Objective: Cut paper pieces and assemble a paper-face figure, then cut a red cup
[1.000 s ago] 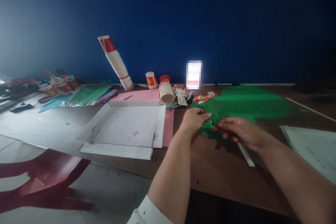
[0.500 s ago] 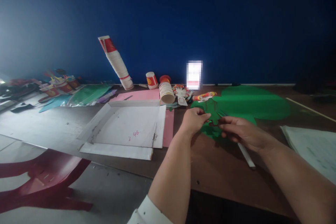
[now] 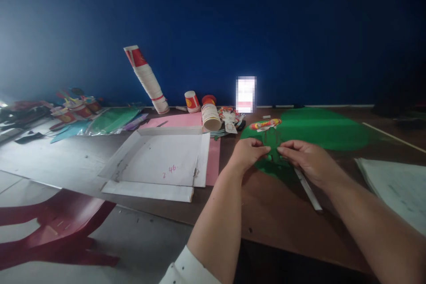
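Note:
Between my two hands is a green paper cut-out (image 3: 273, 142) with dark lines on it, in front of a green sheet. My left hand (image 3: 249, 153) pinches its left edge between thumb and fingers. My right hand (image 3: 304, 159) pinches the opposite edge the same way. Just beyond the cut-out lies a red and yellow tube (image 3: 265, 124), with a small white piece (image 3: 266, 117) behind it. Below my right hand a narrow white strip (image 3: 309, 193) lies on the brown table.
A large green sheet (image 3: 319, 128) spreads at the back right. To the left are a shallow white cardboard tray (image 3: 149, 155), pink paper (image 3: 213, 164), a leaning stack of paper cups (image 3: 148, 82) and more cups (image 3: 211, 116). White paper (image 3: 392, 191) lies at right; a red chair (image 3: 63, 222) stands lower left.
My right hand has shifted slightly upward and its fingers have moved on the cut-out's edge. The tube now lies a little farther right, and the small white piece shows behind it.

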Motion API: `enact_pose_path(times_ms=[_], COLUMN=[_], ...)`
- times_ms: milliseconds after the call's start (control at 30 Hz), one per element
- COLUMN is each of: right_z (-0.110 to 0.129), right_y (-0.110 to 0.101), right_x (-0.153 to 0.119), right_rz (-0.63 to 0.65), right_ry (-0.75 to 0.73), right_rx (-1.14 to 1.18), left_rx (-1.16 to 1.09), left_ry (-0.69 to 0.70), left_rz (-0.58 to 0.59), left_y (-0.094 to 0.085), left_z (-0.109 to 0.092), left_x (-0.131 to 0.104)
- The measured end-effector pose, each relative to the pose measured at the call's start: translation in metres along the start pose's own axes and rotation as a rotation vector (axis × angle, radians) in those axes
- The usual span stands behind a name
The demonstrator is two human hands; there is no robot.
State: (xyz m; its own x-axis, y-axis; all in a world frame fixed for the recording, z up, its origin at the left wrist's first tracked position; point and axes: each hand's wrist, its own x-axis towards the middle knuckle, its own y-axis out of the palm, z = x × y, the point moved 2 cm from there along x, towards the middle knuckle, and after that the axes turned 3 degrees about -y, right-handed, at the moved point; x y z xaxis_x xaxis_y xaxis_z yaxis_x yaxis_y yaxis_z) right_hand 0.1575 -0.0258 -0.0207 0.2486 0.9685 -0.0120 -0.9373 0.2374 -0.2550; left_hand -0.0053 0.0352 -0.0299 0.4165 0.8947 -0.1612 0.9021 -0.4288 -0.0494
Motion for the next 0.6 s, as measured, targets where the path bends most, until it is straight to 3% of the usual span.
enact_pose_path(times_ms=[133,600], right_z=[0.0072,0.0093], right_y=[0.0006,0.0014], right_x=[-0.0040,-0.0048], right_rz=[-0.013,-0.001], right_ry=[-0.020,-0.052], right_rx=[-0.020,-0.055], left_rx=[-0.149,-0.024], left_ry=[-0.032,0.040], left_rz=[0.048,-0.013], left_y=[0.0019,-0.0003], left_z=[-0.0003,-0.0025], left_x=[-0.0015,-0.0017])
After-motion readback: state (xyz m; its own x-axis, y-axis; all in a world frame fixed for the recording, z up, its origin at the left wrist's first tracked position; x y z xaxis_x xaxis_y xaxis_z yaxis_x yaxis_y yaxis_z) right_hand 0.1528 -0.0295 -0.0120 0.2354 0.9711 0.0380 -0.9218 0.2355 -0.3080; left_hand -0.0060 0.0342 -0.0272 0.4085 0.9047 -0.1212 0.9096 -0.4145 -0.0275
